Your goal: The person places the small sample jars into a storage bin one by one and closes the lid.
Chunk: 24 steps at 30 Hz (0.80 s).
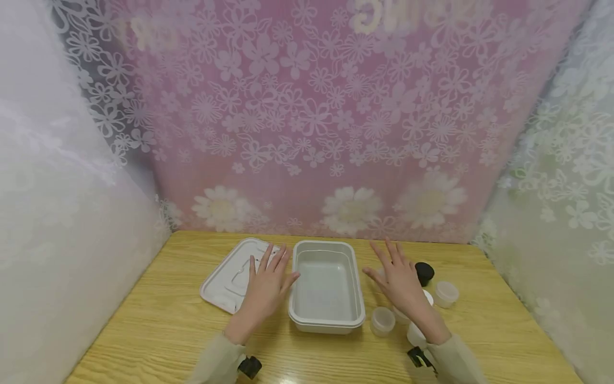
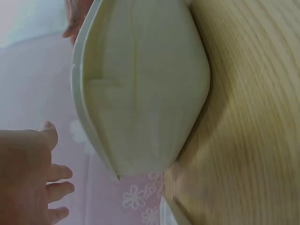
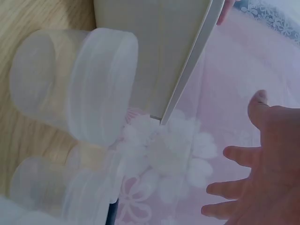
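A white rectangular plastic tub (image 1: pixel 327 322) stands uncovered between the two hands, nothing inside it. My left hand (image 1: pixel 266 285) hovers palm down with fingers spread, overlapping the tub's lid (image 1: pixel 221 277), its thumb near the tub's left rim. To the right, my right hand (image 1: pixel 402 281) is likewise spread and holds nothing, above a group of small lidded cups. In the left wrist view the left hand (image 2: pixel 28 180) is raised above the level of the tub's rim (image 2: pixel 77 89). The right wrist view has the right hand (image 3: pixel 262 164) apart from the tub wall (image 3: pixel 145 51).
Nearest the tub's front right corner is a clear small cup (image 1: pixel 382 322). Another clear cup (image 1: pixel 446 294) and a black-lidded cup (image 1: pixel 424 273) stand farther right. A white cup (image 1: pixel 416 336) shows beside the right forearm. A pink floral curtain (image 1: pixel 307 133) hangs behind the wooden table (image 1: pixel 144 314).
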Each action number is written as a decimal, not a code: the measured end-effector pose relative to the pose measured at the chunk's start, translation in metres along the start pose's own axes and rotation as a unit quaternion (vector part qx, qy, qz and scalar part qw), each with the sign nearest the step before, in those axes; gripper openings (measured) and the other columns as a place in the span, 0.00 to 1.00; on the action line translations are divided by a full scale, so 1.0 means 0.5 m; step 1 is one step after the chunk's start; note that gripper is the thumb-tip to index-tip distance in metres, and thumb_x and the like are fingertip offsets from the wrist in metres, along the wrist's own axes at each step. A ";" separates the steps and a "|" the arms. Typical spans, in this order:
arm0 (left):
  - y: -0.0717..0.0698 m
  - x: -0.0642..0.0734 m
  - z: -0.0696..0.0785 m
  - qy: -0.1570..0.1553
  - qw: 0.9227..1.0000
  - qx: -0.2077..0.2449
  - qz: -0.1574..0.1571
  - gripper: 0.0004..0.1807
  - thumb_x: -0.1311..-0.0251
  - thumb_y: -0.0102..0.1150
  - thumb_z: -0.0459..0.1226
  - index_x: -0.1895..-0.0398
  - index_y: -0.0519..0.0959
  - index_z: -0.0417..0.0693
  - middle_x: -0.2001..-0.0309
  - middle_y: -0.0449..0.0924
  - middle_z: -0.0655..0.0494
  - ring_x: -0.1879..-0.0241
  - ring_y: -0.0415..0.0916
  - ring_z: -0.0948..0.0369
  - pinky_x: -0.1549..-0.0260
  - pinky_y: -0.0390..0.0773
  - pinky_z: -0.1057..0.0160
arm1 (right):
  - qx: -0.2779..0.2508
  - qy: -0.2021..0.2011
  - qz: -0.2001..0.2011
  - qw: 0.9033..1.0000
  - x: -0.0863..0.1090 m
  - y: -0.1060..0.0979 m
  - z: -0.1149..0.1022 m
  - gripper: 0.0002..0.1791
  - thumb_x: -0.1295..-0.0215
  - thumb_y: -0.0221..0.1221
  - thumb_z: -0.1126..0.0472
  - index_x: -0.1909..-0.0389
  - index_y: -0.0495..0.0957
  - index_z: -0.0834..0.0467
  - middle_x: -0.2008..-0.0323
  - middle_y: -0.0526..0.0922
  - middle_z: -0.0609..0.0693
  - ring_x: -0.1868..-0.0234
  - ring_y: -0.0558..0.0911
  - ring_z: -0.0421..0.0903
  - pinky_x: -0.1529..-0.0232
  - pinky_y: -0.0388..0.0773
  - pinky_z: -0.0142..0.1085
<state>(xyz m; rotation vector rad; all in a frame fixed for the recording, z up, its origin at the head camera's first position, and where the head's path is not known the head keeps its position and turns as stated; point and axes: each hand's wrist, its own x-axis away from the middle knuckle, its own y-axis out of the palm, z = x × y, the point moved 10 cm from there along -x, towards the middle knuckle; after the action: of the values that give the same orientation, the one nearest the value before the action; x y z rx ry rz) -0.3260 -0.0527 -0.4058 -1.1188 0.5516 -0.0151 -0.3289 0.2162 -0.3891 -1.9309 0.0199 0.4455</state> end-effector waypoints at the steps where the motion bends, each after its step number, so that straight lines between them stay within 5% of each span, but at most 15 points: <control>1: 0.005 -0.001 0.005 0.002 1.000 -0.001 -0.006 0.35 0.26 0.49 0.54 0.24 0.65 0.46 0.24 0.62 0.49 0.21 0.48 0.45 0.31 0.45 0.26 | -0.008 0.002 0.000 1.000 0.001 -0.001 0.004 0.40 0.26 0.56 0.42 0.21 0.57 0.55 0.22 0.49 0.67 0.23 0.48 0.72 0.35 0.53 0.75; 6: 0.031 0.001 0.021 0.005 0.999 0.000 -0.035 0.36 0.26 0.48 0.56 0.23 0.64 0.47 0.24 0.63 0.49 0.22 0.49 0.44 0.32 0.47 0.25 | -0.048 -0.001 0.020 0.999 0.011 -0.016 0.024 0.37 0.24 0.54 0.45 0.22 0.59 0.59 0.23 0.53 0.68 0.24 0.50 0.72 0.30 0.50 0.70; 15: 0.061 0.006 0.025 -0.001 0.997 -0.005 -0.077 0.43 0.30 0.46 0.63 0.21 0.60 0.47 0.23 0.59 0.48 0.21 0.47 0.46 0.31 0.43 0.26 | -0.115 -0.034 0.121 0.985 0.047 -0.067 0.060 0.27 0.24 0.57 0.58 0.28 0.70 0.60 0.31 0.70 0.64 0.32 0.68 0.69 0.40 0.66 0.69; 20: 0.062 0.004 0.024 0.000 0.997 -0.011 -0.075 0.43 0.30 0.46 0.63 0.22 0.62 0.45 0.24 0.61 0.48 0.22 0.51 0.45 0.31 0.45 0.26 | -0.165 -0.014 0.158 0.974 0.072 -0.097 0.091 0.22 0.22 0.53 0.61 0.31 0.74 0.56 0.36 0.78 0.59 0.44 0.81 0.46 0.47 0.78 0.39; 24: 0.060 0.004 0.023 -0.001 0.997 -0.004 -0.077 0.44 0.30 0.46 0.63 0.22 0.62 0.43 0.24 0.61 0.47 0.22 0.51 0.45 0.31 0.44 0.26 | -0.234 0.002 0.166 0.958 0.091 -0.108 0.117 0.20 0.20 0.50 0.63 0.33 0.76 0.56 0.40 0.81 0.55 0.46 0.77 0.26 0.52 0.72 0.17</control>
<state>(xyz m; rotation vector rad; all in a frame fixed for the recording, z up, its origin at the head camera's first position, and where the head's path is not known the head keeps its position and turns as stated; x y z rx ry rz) -0.3273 -0.0298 -0.4287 -1.1660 0.4637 -0.1451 -0.2922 0.2988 -0.3746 -2.4076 0.2663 0.7196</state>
